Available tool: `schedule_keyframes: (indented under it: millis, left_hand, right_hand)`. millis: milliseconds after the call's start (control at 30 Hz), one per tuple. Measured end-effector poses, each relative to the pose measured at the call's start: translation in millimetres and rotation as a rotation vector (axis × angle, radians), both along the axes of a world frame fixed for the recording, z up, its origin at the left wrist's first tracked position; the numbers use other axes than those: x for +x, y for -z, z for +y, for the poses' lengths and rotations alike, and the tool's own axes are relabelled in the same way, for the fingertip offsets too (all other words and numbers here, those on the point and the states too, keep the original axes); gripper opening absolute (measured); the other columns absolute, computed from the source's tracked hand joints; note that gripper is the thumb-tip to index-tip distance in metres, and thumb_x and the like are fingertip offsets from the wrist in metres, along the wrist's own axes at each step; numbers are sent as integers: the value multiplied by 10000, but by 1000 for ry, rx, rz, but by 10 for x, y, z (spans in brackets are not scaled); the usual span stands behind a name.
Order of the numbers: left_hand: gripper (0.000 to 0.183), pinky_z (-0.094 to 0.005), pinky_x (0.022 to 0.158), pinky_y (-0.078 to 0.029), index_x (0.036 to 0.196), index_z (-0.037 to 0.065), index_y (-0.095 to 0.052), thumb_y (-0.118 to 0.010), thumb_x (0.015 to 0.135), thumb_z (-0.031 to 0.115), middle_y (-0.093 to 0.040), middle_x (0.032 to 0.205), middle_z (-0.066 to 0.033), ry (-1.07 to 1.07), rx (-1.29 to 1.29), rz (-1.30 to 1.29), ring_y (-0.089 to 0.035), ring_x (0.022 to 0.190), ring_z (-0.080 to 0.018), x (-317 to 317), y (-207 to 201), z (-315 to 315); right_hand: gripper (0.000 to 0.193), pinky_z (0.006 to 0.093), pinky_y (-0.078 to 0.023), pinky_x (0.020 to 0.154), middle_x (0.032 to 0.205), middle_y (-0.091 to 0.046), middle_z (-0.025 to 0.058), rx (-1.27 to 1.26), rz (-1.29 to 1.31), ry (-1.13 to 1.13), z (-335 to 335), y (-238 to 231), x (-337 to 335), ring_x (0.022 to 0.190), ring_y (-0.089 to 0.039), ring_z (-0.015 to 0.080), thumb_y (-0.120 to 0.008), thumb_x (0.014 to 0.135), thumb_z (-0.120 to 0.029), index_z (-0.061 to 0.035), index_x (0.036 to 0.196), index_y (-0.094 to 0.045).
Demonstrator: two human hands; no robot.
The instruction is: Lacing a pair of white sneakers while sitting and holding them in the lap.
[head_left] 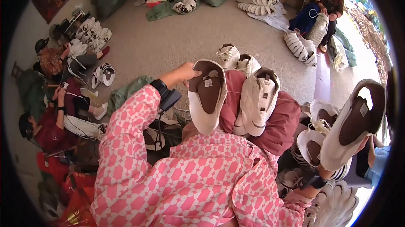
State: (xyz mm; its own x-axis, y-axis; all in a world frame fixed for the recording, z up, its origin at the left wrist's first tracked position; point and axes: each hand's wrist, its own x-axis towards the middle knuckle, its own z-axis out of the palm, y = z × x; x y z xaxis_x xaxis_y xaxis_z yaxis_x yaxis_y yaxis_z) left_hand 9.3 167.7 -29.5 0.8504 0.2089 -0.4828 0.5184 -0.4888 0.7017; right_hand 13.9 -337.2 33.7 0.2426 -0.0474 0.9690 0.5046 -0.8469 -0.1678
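Slippage as likeliest trouble from here, given only a pinch by the left hand [184, 74] on one side of a thin heel rim, with the left-hand shoe [206, 115] hanging toe-down below those fingers and free to twist. Fingers curled tight on that edge, holding nothing else visible. Right hand [325, 172] mostly hidden behind the right-hand shoe [337, 142], apparently bearing it, but impossible to tell how far apart or how firm those fingers. Possible drop onto the side pile [309, 142], just inward of them, from a weak hold out of sight. Possible knock, too, to the lap shoe [253, 100], rightward of the left fingers and near the raised toe, from a careless swing while resting on loose trousers [287, 132]. As for looks: both lifted shoes off-white, low-cut and smooth, with wide mouths, brown insides, a small pale label toward the heel and no laces in view; right-hand one tilted, heel up and outward, with a bright patch at the heel, hard to read as gap or glare. Lap shoe bulkier, whitish, dark-slotted along the front, brown-lined.
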Motion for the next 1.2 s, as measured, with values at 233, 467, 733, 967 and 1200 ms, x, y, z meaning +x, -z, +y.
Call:
schedule_keyframes:
  millis: [233, 467, 733, 967, 1200]
  left_hand:
    - [343, -514, 861, -460, 1028, -26, -626, -507, 852, 243, -646, 940, -285, -88, 696, -529, -603, 948, -459, 152, -593, -383]
    - [374, -310, 601, -530, 1167, 19, -597, -525, 914, 284, -656, 839, -56, 222, -24, -607, -631, 707, -143, 448, -621, -934]
    - [543, -318, 386, -545, 1259, 30, -507, -477, 944, 471, -664, 954, -157, 151, -55, -129, -672, 575, -222, 84, -345, -985]
    - [769, -334, 476, -577, 1329, 21, -483, -384, 922, 666, -645, 1071, -150, 199, -275, -151, -688, 760, -235, -73, -562, -1063]
    - [804, -322, 984, -436, 1296, 28, -559, -334, 925, 704, -606, 1233, -100, 303, -384, -190, -546, 1152, -194, -184, -629, -1039]
  right_hand:
    - [564, 366, -463, 948, 1277, -524, 178, 451, 241, -331, 657, -395, -252, 1095, -579, 263, -675, 859, -181, -18, 1351, -452]
    - [508, 326, -453, 968, 1178, -608, 116, 1316, 1191, -1374, 1057, 371, 29, 1072, -597, 228, -561, 915, -305, -18, 1326, -483]
    - [414, 299, -467, 720, 899, -640, 29, 484, 1400, -1160, 1219, 131, -169, 829, -586, 98, -629, 912, -387, 0, 1058, -595]
    - [259, 372, -433, 550, 667, -606, 170, 107, 1286, -948, 1026, 601, 162, 583, -586, 212, -676, 857, -196, 21, 984, -610]
    - [249, 389, -488, 639, 732, -618, 148, 47, 1266, -826, 1455, 937, 221, 694, -615, 228, -566, 910, -140, 89, 1006, -551]
